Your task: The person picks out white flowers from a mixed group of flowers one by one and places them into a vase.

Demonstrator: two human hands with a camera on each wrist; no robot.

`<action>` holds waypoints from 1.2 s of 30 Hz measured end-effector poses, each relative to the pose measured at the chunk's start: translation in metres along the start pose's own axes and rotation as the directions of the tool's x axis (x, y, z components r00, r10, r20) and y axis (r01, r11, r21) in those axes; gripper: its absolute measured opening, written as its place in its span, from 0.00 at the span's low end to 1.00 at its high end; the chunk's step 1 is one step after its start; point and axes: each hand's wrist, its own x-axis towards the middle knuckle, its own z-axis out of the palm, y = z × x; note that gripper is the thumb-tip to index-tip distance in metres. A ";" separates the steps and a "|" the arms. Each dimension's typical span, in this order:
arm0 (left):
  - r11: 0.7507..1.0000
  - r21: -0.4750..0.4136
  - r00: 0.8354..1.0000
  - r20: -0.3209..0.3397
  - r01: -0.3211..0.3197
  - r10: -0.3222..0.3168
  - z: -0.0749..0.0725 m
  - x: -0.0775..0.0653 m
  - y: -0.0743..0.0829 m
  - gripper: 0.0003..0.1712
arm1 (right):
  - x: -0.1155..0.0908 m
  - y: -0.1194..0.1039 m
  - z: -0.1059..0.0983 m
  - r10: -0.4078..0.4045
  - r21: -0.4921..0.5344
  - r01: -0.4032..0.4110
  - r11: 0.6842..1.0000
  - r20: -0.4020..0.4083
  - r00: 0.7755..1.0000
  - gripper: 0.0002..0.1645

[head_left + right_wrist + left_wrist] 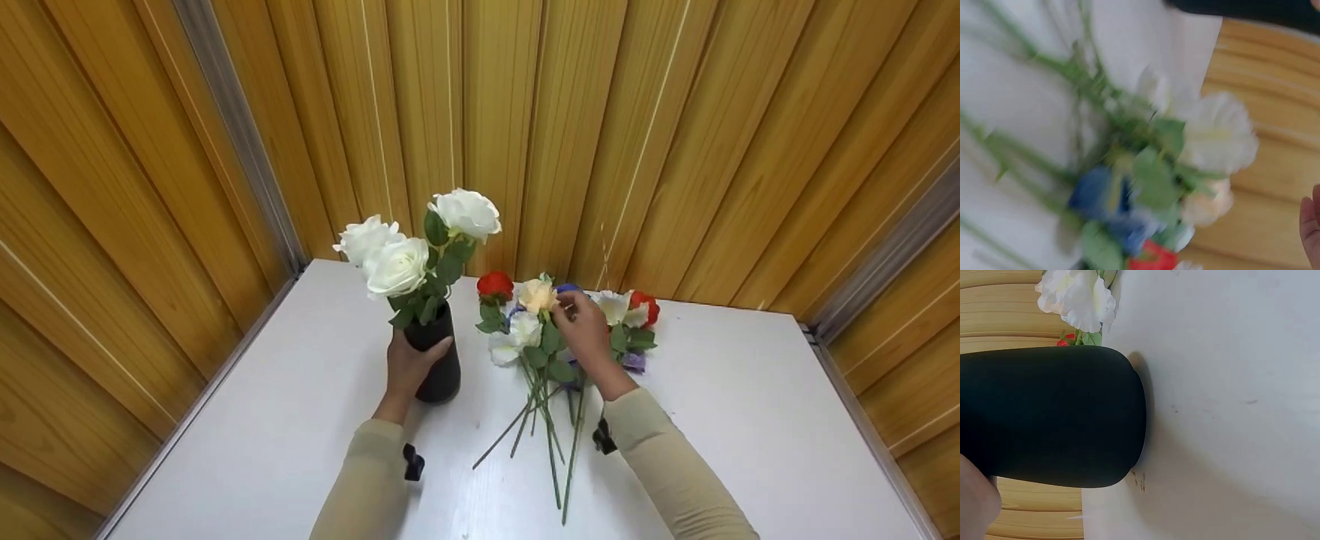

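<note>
A black vase (439,367) holds several white roses (397,267) with green leaves. My left hand (409,364) grips it around the side, thumb across the front; in the left wrist view the vase's dark body (1055,417) fills the left half, its base right at the table. My right hand (585,330) is over the loose flowers, fingers loosely bent beside a peach rose (538,296). The right wrist view is blurred; there the fingers (1310,230) show at the right edge, apart from the peach rose (1207,202), with nothing between them.
Around the right hand, red flowers (495,285), white flowers (517,337), blue and purple ones lie on the white table (300,420). Their green stems (553,450) point toward the front. Wood-patterned walls (495,135) enclose the table's back and sides.
</note>
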 end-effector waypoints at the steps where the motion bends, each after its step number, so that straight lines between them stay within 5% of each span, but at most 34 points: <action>1: 1.000 0.000 1.000 0.000 -0.001 0.001 0.000 0.000 0.000 0.50 | -0.001 0.012 -0.008 0.040 -0.018 -0.040 0.999 -0.004 0.999 0.10; 5: 0.999 0.014 1.000 0.009 0.029 -0.029 -0.001 0.001 0.000 0.51 | -0.013 0.053 -0.034 0.191 -0.091 -0.188 0.978 0.019 0.981 0.12; 12: 0.998 0.023 0.998 0.017 0.059 -0.060 -0.004 0.001 0.003 0.52 | -0.038 0.102 -0.063 0.357 -0.200 -0.332 0.922 0.102 0.928 0.16; 16: 0.999 0.027 0.999 0.012 0.047 -0.047 -0.005 0.001 0.002 0.52 | -0.045 0.113 -0.070 0.453 -0.221 -0.409 0.885 0.208 0.867 0.17; 22: 0.999 0.026 0.999 0.008 0.045 -0.045 -0.006 0.001 0.000 0.52 | -0.051 0.121 -0.069 0.595 -0.188 -0.565 0.803 0.297 0.747 0.13; 29: 0.999 0.024 1.000 0.007 0.029 -0.029 -0.003 -0.001 0.002 0.53 | -0.051 0.131 -0.060 0.677 -0.102 -0.686 0.720 0.319 0.663 0.12; 33: 0.999 0.019 1.000 0.008 0.028 -0.028 -0.002 -0.002 0.002 0.52 | -0.050 0.133 -0.060 0.687 -0.097 -0.698 0.709 0.314 0.655 0.11; 36: 1.000 0.003 1.000 0.014 0.026 -0.026 -0.001 -0.001 0.001 0.52 | -0.050 0.132 -0.062 0.673 -0.089 -0.684 0.724 0.308 0.672 0.11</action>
